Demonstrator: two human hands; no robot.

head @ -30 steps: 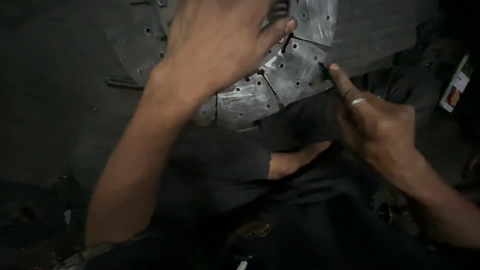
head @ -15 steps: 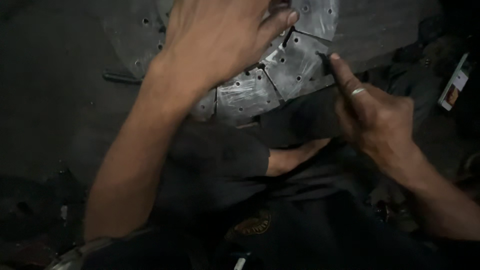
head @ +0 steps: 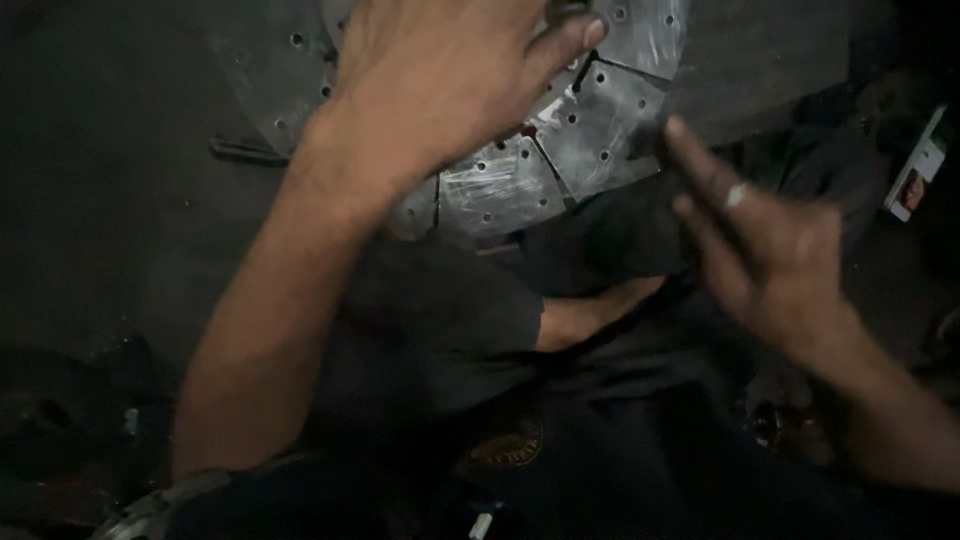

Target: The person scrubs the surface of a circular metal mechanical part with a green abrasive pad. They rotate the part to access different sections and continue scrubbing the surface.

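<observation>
Mid-step: steadying segmented metal disc point(head: 560, 150) lying flat on dark floor point(head: 110, 200). Left hand point(head: 440, 80) pressed flat on top, fingers spread. Right hand point(head: 770, 240) blurred beside rim, fingers loosely extended, holding nothing. Next probably needs regrip at rim.

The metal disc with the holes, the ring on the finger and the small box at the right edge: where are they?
metal disc point(head: 600, 120), head view, on a bare drilled segment.
ring point(head: 737, 194), head view, on the band.
small box point(head: 915, 175), head view, on its face.

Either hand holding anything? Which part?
Nothing gripped. Left hand lies flat on the segmented metal disc, palm down. Right hand is blurred, fingers spread, beside the disc's edge.
</observation>
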